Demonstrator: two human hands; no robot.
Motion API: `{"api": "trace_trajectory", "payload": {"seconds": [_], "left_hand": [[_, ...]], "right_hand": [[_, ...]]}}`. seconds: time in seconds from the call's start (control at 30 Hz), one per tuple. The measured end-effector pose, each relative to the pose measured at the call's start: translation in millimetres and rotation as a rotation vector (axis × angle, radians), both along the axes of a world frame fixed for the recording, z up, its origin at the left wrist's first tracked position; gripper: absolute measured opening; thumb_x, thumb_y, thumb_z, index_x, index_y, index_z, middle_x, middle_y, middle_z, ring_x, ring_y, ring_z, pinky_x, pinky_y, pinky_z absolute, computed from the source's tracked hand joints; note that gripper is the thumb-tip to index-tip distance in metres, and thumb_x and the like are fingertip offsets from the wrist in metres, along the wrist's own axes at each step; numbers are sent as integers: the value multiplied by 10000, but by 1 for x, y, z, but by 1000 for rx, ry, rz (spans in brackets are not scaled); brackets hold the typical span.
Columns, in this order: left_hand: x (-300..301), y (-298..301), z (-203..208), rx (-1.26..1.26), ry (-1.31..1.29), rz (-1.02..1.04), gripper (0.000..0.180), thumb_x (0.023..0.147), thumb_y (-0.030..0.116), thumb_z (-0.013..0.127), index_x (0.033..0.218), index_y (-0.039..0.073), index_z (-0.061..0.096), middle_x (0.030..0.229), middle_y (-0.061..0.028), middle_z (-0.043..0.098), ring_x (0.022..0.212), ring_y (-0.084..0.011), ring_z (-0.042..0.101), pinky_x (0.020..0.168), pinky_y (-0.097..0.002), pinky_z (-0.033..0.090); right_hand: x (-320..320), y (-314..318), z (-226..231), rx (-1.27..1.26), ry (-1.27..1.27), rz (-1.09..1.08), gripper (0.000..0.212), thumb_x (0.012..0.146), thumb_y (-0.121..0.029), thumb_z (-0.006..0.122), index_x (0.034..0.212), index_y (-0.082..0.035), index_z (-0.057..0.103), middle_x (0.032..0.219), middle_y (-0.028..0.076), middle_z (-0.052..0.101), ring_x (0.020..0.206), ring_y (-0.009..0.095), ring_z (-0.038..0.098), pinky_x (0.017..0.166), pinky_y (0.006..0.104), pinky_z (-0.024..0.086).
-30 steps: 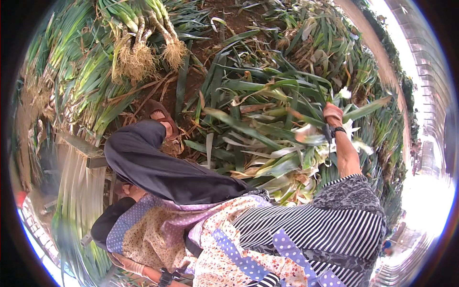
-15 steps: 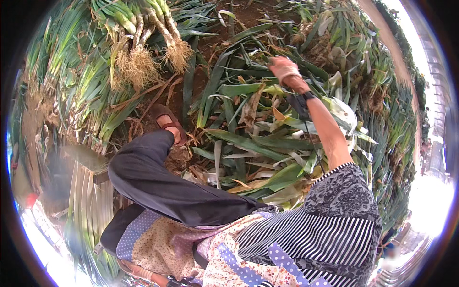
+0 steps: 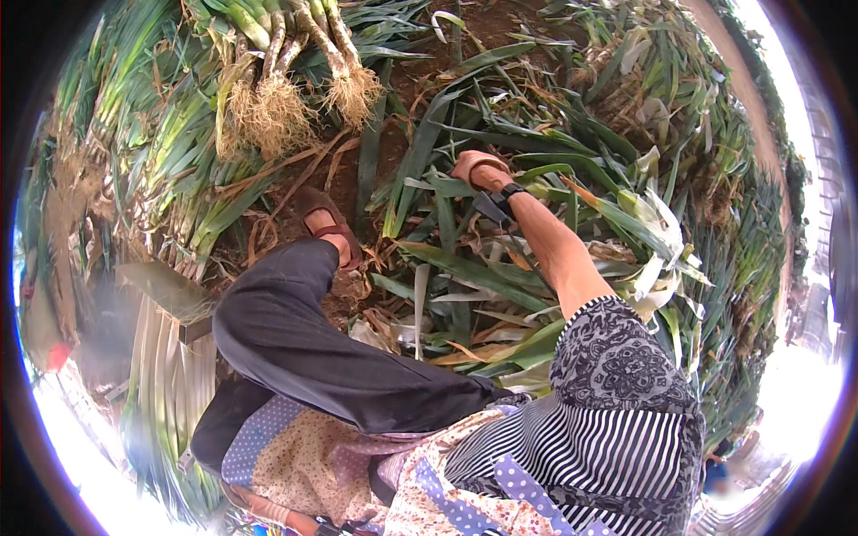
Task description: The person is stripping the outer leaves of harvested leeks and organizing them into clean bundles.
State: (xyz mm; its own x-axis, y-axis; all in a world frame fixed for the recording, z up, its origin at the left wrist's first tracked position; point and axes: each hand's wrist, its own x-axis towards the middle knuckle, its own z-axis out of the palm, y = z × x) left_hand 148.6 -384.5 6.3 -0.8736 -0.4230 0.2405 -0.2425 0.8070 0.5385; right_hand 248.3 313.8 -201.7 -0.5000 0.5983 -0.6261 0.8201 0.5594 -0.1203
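Note:
My right hand [image 3: 483, 170], a pale band across its palm and a black strap on the wrist, is curled closed low over a heap of loose green leek leaves [image 3: 469, 259]. Leaves lie right against its fingers; whether it grips one is hidden. At the lower left edge is my left hand [image 3: 264, 506], also banded, beside my patterned apron [image 3: 295, 447]. Its fingers are too hidden to read. Above it, pale leek stalks [image 3: 170, 357] lie side by side next to a flat grey-green plate or board [image 3: 165, 290].
Leeks with bushy roots [image 3: 281, 112] lie in a pile at the upper left. More leeks [image 3: 715, 179] fill the right side, with pale peeled leaves [image 3: 657, 232] nearer. My sandalled foot [image 3: 331, 228] rests on brown soil between the heaps.
My right hand has swung left and slightly down over the leaf heap, the forearm drawing in with it. Pale leaves by the forearm have shifted. My left hand has barely moved.

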Motion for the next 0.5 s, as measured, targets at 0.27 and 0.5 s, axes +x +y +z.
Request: {"api": "trace_trajectory", "payload": {"seconds": [0.27, 0.5], "left_hand": [[12, -24, -9, 59, 3, 18, 429, 904, 276, 536, 1215, -19, 515, 1244, -168, 517, 1096, -281, 508, 973, -369, 376], [-2, -34, -16, 69, 5, -135, 426, 902, 270, 538, 1213, -21, 518, 1247, -169, 516, 1101, -280, 506, 976, -369, 373]], "right_hand": [[11, 54, 50, 525, 860, 627, 239, 745, -300, 624, 906, -131, 678, 805, 84, 676, 750, 236, 653, 667, 349, 513], [79, 87, 290, 67, 1470, -561, 218, 880, -147, 527, 1056, -63, 624, 721, 11, 554, 631, 151, 553, 516, 280, 464]]}}
